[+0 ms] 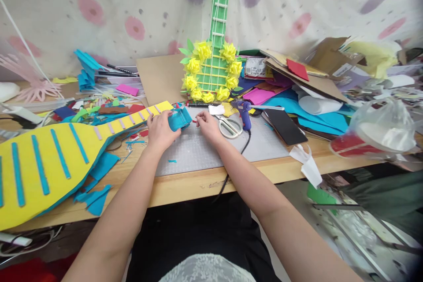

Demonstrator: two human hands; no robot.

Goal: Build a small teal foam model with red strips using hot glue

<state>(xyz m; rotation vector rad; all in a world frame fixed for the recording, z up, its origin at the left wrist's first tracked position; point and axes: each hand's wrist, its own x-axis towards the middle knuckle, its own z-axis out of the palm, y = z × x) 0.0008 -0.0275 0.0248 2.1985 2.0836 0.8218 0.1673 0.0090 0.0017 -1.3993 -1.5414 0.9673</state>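
Note:
A yellow, lute-shaped craft instrument with blue and lilac strips lies on the left of the table. Its neck ends in a blue headpiece, which my left hand grips with fingers and thumb around it. Just to the right, my right hand pinches a small red stick that points at the side of the headpiece. I cannot tell whether the stick touches it. Beneath my hands is a grey cutting mat.
Scissors, a purple glue gun and a phone lie right of my hands. A green instrument with yellow flowers leans at the back. Coloured foam sheets and a plastic-covered bucket stand farther right. Blue scraps lie at front left.

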